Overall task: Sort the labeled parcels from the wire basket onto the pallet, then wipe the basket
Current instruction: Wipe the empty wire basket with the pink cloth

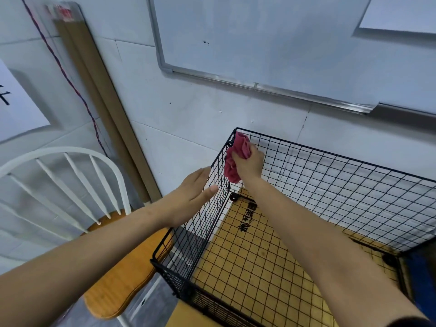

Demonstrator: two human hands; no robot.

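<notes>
A black wire basket [330,185] stands against the wall, with no parcels inside it. My right hand [250,164] reaches into it and grips a crumpled pink cloth [237,153], pressed against the inside of the left wall near the far left corner. My left hand [193,194] lies flat with straight fingers against the outside of that same left wall. A yellow-brown cardboard sheet [254,263] with black printed characters shows through the basket's mesh floor.
A white spindle-back chair [59,185] with a wooden seat [122,277] stands close on the left of the basket. Long cardboard tubes [99,95] lean on the wall behind it. A whiteboard [283,43] hangs above. Something blue [422,286] sits at the right edge.
</notes>
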